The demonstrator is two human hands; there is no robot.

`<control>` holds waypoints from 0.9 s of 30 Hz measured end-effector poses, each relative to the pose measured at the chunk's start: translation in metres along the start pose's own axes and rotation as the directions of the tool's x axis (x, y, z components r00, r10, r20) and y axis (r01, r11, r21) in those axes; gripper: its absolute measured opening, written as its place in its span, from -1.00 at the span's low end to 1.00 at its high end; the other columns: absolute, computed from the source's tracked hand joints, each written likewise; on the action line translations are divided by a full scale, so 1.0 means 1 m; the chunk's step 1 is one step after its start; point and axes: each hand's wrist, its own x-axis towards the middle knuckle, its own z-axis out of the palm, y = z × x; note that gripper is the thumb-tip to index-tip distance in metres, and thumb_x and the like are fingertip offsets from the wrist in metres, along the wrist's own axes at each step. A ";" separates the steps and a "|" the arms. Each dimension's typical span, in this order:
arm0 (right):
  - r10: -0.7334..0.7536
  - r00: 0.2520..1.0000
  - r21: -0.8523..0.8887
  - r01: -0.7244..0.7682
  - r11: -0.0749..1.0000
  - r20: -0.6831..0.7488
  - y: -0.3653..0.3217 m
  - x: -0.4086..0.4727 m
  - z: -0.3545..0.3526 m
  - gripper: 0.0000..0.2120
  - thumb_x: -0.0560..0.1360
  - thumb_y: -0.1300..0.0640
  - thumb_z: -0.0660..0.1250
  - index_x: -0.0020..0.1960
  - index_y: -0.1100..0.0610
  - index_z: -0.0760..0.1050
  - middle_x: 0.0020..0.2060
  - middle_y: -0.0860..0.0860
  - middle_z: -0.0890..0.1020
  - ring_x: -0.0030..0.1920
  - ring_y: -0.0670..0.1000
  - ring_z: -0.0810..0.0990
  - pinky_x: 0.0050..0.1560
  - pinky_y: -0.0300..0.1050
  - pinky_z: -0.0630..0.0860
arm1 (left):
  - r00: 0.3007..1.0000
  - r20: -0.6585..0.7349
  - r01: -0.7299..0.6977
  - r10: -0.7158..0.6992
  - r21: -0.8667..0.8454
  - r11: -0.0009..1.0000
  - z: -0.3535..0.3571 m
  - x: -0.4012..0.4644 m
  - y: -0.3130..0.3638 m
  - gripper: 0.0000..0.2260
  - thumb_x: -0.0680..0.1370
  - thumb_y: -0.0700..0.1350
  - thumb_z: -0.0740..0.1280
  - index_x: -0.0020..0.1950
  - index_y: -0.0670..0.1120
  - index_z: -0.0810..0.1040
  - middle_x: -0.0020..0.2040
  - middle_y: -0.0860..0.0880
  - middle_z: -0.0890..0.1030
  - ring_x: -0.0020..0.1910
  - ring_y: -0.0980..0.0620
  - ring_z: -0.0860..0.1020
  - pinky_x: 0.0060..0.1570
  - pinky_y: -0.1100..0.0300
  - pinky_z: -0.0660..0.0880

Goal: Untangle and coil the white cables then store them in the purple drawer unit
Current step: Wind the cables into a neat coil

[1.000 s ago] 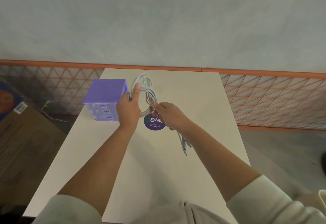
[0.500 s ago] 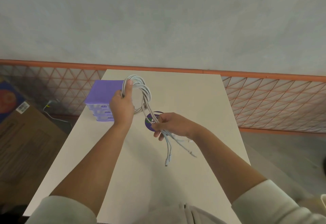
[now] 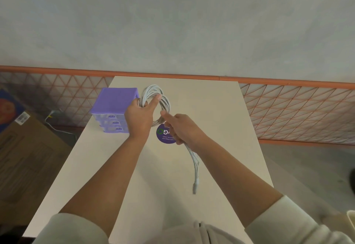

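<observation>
The left hand (image 3: 139, 117) is holding a coil of white cables (image 3: 163, 102) above the worktop (image 3: 221, 109); its fingers are curling round the left side of the loops, and one finger is stretching up across the inside of the ring. The right hand (image 3: 182, 128) is gripping the loose tail of the cables (image 3: 194, 159) just below the coil, with the forefinger pointing up along the strands. The tail is hanging down from this hand, and its plug end (image 3: 195, 186) is dangling near the worktop; whether it is touching, I cannot tell.

What could go wrong, in my judgement: the loops are many and springy, so if the left hand is loosening its hold, they may be slipping apart and tangling again. The free tail may be swinging and catching on an arm. The coil also looks wide beside the purple drawer unit (image 3: 117, 101), whose three drawers (image 3: 113, 122) are looking shallow and all closed, so it may not be fitting without squeezing.

The cables are thin, smooth and round, probably with a flexible plastic coat, and several strands are running together. The drawer unit is a boxy block of matte plastic, standing to the left of the coil. The worktop is pale and flat, carrying a round purple sticker (image 3: 164, 136).
</observation>
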 end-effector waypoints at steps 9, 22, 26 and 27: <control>-0.084 0.992 0.065 0.078 0.995 0.098 -0.001 -0.011 0.005 -0.70 0.59 0.04 0.30 -0.20 0.15 0.28 -0.51 0.06 0.52 -0.57 0.03 0.41 -0.46 -0.17 0.51 | 0.997 -0.053 -0.054 0.059 0.086 0.995 -0.008 0.008 0.007 -0.48 0.35 0.30 0.46 -0.37 -0.09 0.33 -0.43 0.03 0.39 -0.39 -0.01 0.39 -0.31 0.14 0.35; -0.127 0.991 -0.140 0.131 0.982 0.034 0.011 -0.001 -0.009 -0.65 0.53 -0.17 0.32 0.11 0.07 0.40 -0.29 0.13 0.60 -0.45 0.06 0.51 -0.38 -0.15 0.52 | 0.956 -0.008 0.275 -0.292 -0.309 0.910 -0.010 -0.003 0.019 -0.45 0.50 0.36 0.22 -0.44 -0.06 0.27 -0.49 0.05 0.30 -0.57 0.12 0.29 -0.45 0.24 0.30; -0.211 0.978 -0.182 0.208 0.961 0.004 0.004 -0.005 -0.004 -0.62 0.55 -0.20 0.26 -0.02 0.14 0.47 -0.54 0.04 0.53 -0.58 0.02 0.44 -0.32 -0.11 0.50 | 0.960 -0.109 0.228 -0.256 -0.220 0.948 -0.007 -0.002 0.014 -0.44 0.49 0.37 0.22 -0.42 -0.07 0.30 -0.46 0.00 0.36 -0.44 0.05 0.36 -0.35 0.14 0.33; -0.218 0.976 -0.176 0.215 0.961 0.004 0.003 -0.006 -0.002 -0.64 0.57 -0.17 0.25 -0.04 0.16 0.47 -0.57 0.02 0.52 -0.59 0.02 0.44 -0.30 -0.10 0.51 | 0.958 -0.124 0.227 -0.257 -0.214 0.950 -0.006 -0.002 0.014 -0.45 0.48 0.38 0.23 -0.41 -0.07 0.31 -0.44 0.00 0.37 -0.42 0.04 0.38 -0.32 0.12 0.34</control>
